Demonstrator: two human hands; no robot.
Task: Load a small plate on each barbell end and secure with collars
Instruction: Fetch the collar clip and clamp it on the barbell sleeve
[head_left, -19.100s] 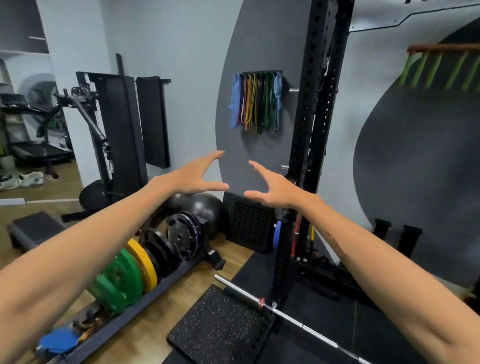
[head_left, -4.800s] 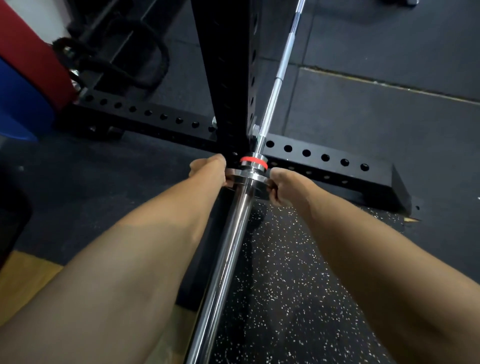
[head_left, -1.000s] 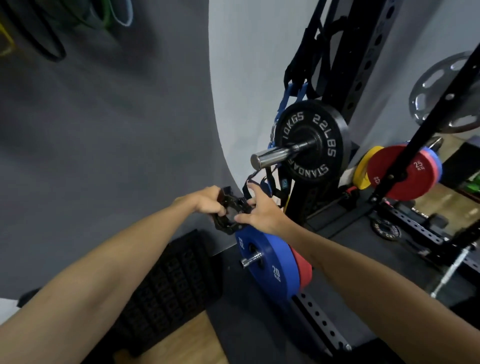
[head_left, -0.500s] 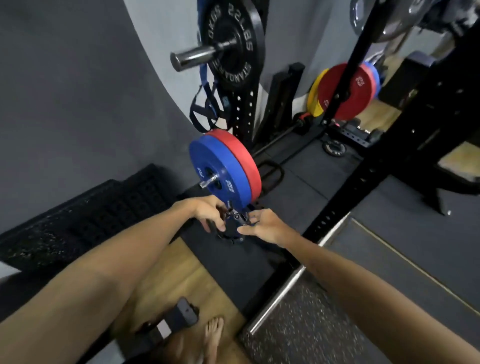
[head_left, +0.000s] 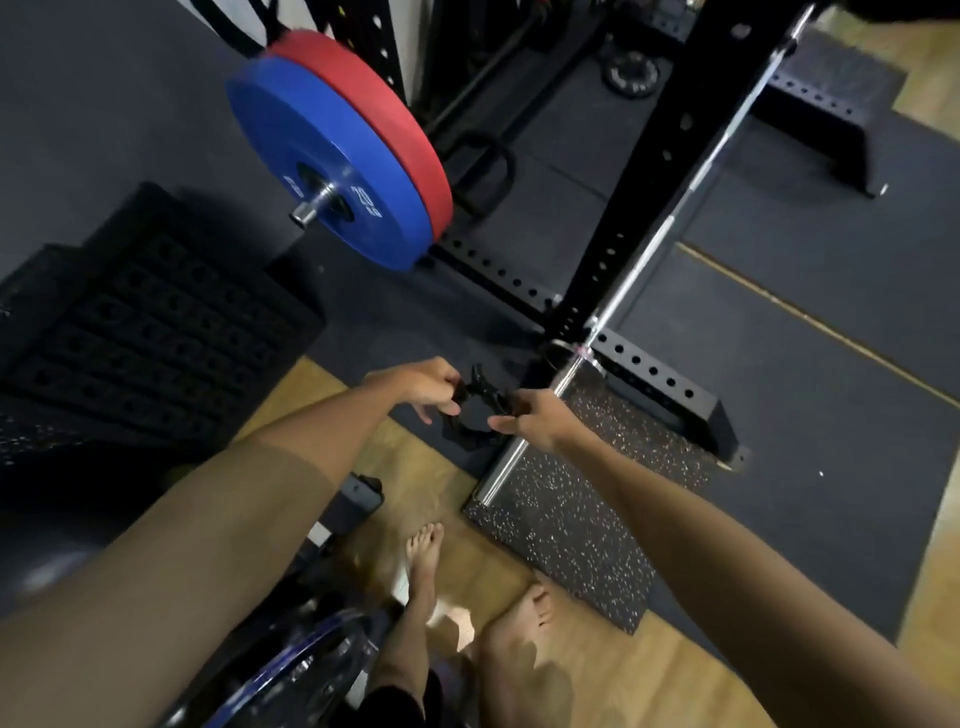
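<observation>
The blue plate (head_left: 332, 166) says "20". A red plate (head_left: 395, 119) sits behind it. Both hands, left hand (head_left: 423, 387) and right hand (head_left: 535, 418), pinch the black collar (head_left: 478, 410), fingers closed on it, just beside the barbell (head_left: 524, 441).

Bare forearms, bare feet (head_left: 431, 561), dark shorts (head_left: 395, 701)

Blue plate (head_left: 332, 161), red plate (head_left: 395, 124), black collar (head_left: 475, 410), white-speckled black mat (head_left: 576, 499).

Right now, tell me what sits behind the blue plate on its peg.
A red plate sits directly behind the blue plate, on the same peg. The blue plate covers most of its face; anything further behind is hidden.
</observation>
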